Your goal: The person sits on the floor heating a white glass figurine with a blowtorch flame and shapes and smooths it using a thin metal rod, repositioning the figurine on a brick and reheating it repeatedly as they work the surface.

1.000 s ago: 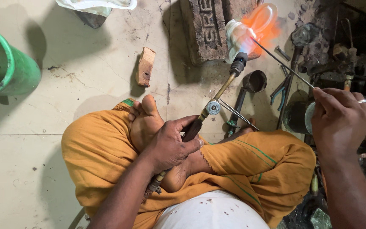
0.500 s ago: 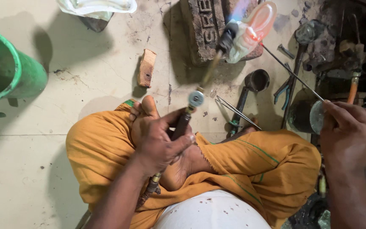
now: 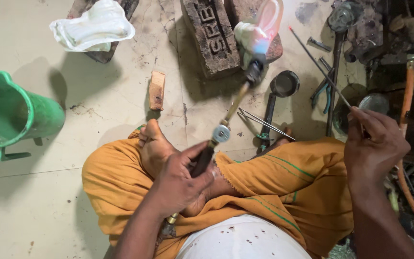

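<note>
While closed on torch (image 3: 231, 120) and rod (image 3: 319, 64), left hand (image 3: 180, 184), right hand (image 3: 374, 146); green jug (image 3: 17, 115) seemingly empty.

Even daylight, sharp focus; green jug (image 3: 13, 115) casts soft shadow rightward; torch flame (image 3: 259, 36) glares; far right dim.

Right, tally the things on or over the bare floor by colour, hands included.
Green: 1, the jug
White: 1, the crumpled plastic piece
Brown: 3, two bricks and a small wood block
Hands: 2, left hand on the torch, right hand on the thin rod
Total: 9
</note>
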